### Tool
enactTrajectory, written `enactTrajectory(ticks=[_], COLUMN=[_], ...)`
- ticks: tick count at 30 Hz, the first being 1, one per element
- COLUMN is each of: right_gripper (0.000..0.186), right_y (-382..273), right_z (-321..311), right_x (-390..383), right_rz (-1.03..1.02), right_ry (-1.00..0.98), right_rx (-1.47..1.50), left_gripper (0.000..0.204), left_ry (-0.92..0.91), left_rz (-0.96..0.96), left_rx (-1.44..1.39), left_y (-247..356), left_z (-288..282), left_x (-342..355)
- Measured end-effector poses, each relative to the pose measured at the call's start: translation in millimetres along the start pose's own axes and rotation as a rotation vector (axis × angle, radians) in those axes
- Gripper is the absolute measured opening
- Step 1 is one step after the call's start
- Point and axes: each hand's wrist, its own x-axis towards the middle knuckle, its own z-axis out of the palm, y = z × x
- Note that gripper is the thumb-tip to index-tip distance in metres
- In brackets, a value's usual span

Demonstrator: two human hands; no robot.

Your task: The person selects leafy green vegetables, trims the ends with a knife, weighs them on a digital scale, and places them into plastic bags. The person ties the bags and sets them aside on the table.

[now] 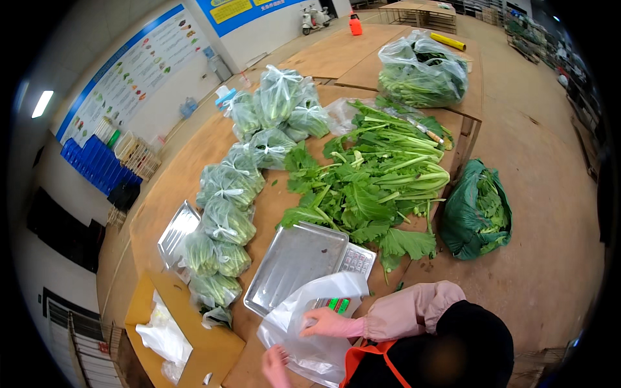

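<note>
A clear plastic bag (301,349) spreads in front of me, over the near part of a digital scale with a metal tray (297,262). My right hand (328,322), gloved in pink, is closed on the bag's film, above the scale's lit display (337,304). By the bag's lower left edge is my left hand (276,365), also pink-gloved. Its fingers are loosely bent and apart, with nothing visible in them. Beyond the scale lies a heap of loose leafy green vegetables (369,187), stalks toward the right. A knife (427,131) rests on their far side.
Tied bags of greens (226,187) line the table's left side. A cardboard box (213,352) with white bags stands near left, behind it a metal tray (181,229). Far right sits a large filled bag (424,77). A green sack (477,210) is beside the table's right edge.
</note>
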Motion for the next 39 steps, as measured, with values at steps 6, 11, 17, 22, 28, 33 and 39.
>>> enactTrajectory(ticks=[6,11,17,22,28,33,39], right_gripper=[0.028,0.016,0.003,0.015,0.025,0.080,0.023], right_y=[-10.3,-46.0,-13.1,15.1,-10.5,-101.7,-90.3], right_z=[1.2,-28.3,-69.5,-123.5,-142.8,-36.9,-51.0], right_x=[-5.7,-8.3,10.8,23.4,14.3,-9.5,15.6], right_rz=[-0.326,0.207,0.254,0.208,-0.170,-0.645,-0.237], right_ry=[-0.009,-0.246,0.091,0.551,0.578,-0.335,0.056], right_rx=[0.023,0.511,1.112,0.983,0.300,-0.327,0.306], left_gripper=[0.020,0.016,0.014,0.018,0.020,0.017,0.031], left_ry=[0.020,0.167,0.184,0.645,0.548,0.165,0.261], left_rz=[0.133,0.130,0.095,0.392,0.429,0.328,0.688], left_rx=[-0.184,-0.435,-1.171,-0.942,-0.702,-0.483,0.625], left_y=[32.0,45.6,39.9,34.3,91.7,145.9,120.2], left_z=[73.1,71.6,4.7,-75.6,-81.6,5.4,-24.1], left_x=[-26.8,-39.9,-42.1,-53.1,-88.1,-91.3,-65.7])
